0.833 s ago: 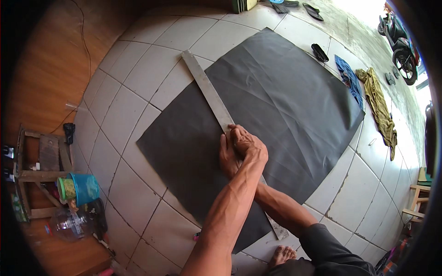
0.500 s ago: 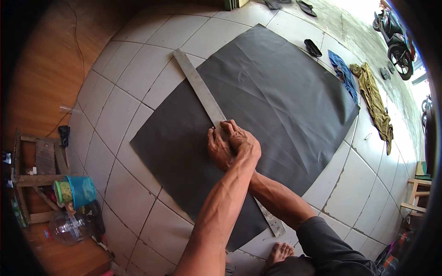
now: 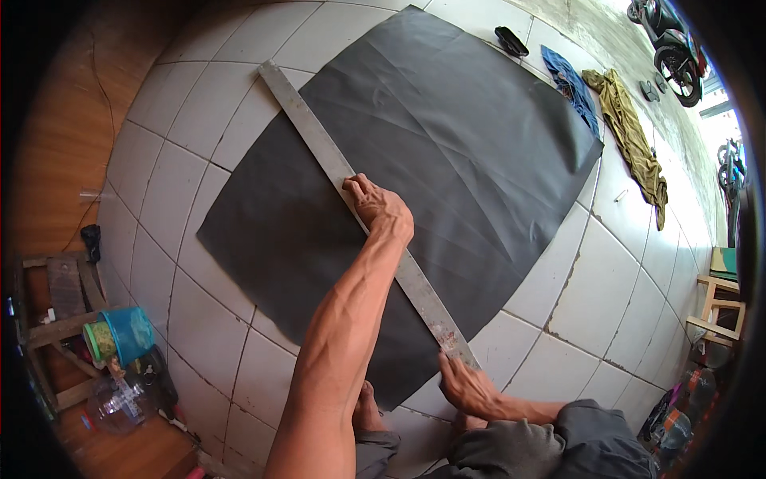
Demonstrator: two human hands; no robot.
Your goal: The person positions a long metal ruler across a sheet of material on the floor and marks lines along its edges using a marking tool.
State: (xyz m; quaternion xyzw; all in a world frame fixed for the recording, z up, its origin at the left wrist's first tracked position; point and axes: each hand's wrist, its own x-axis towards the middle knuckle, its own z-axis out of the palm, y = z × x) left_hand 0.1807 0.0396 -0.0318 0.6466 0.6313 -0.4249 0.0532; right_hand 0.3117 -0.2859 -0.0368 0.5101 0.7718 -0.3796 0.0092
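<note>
A long grey metal straightedge (image 3: pixel 315 132) lies slantwise across a large dark grey sheet (image 3: pixel 471 152) with faint creases, spread on the floor. Both its ends reach past the sheet's edges. My left hand (image 3: pixel 381 211) bears down on the middle of the straightedge, its bent fingers closed over the metal. Close to me, my right hand (image 3: pixel 469 387) is closed at the near end of the straightedge, touching its left side. Whatever lies within those right fingers is hidden. My bare feet (image 3: pixel 368 409) show beside the sheet's near corner.
White tiles (image 3: pixel 199 319) surround the sheet. Blue cloth (image 3: pixel 570 84), an olive garment (image 3: pixel 630 140) and a black object (image 3: pixel 511 41) lie at the far right. A wooden stand (image 3: pixel 60 327) and teal bucket (image 3: pixel 134 334) are at left, a small wooden stool (image 3: pixel 716 311) at right.
My right hand has slid along the straightedge from beside my left hand to its near end, so my forearms no longer cross. My left hand stays on the straightedge. The whole view has shifted slightly.
</note>
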